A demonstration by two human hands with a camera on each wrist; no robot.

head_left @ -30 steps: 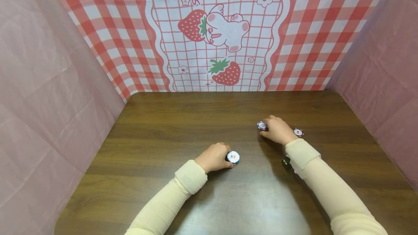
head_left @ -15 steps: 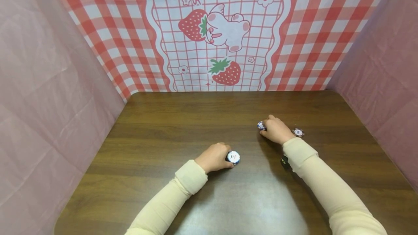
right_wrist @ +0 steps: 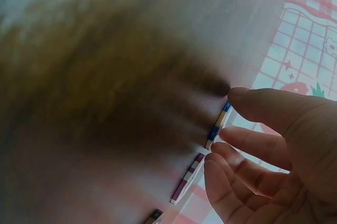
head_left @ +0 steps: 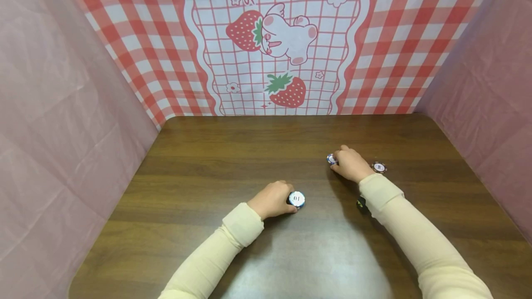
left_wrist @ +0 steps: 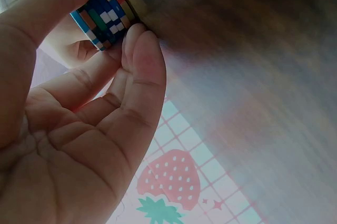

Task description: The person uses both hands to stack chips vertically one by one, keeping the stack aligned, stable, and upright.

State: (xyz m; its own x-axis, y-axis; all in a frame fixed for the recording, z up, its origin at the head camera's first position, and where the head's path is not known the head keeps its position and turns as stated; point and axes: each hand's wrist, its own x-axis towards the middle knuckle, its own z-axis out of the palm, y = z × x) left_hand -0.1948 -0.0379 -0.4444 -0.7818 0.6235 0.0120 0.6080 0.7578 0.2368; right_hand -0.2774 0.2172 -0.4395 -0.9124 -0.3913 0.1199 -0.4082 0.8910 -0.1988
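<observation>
My left hand point(head_left: 271, 200) grips a short stack of poker chips point(head_left: 297, 199) by its sides, the top chip pale with a 10 on it. In the left wrist view the stack's striped blue, green and red edges point(left_wrist: 108, 18) show between thumb and fingers. Farther back on the right, my right hand point(head_left: 351, 164) has thumb and fingers at the rim of a single blue-and-white poker chip point(head_left: 331, 159), partly covering it. The right wrist view shows that chip's blue and tan edge point(right_wrist: 217, 126) on the table between thumb and index finger.
A dark reddish poker chip point(head_left: 379, 167) lies flat right of the right wrist. A black chip point(head_left: 362, 204) is partly hidden under the right sleeve point(head_left: 382, 193). The wooden table point(head_left: 208, 151) ends at a red checked cloth point(head_left: 386, 59); pink drapes flank both sides.
The right fingers have moved slightly left over the blue-and-white chip and cover more of it. The left hand and its stack have stayed put.
</observation>
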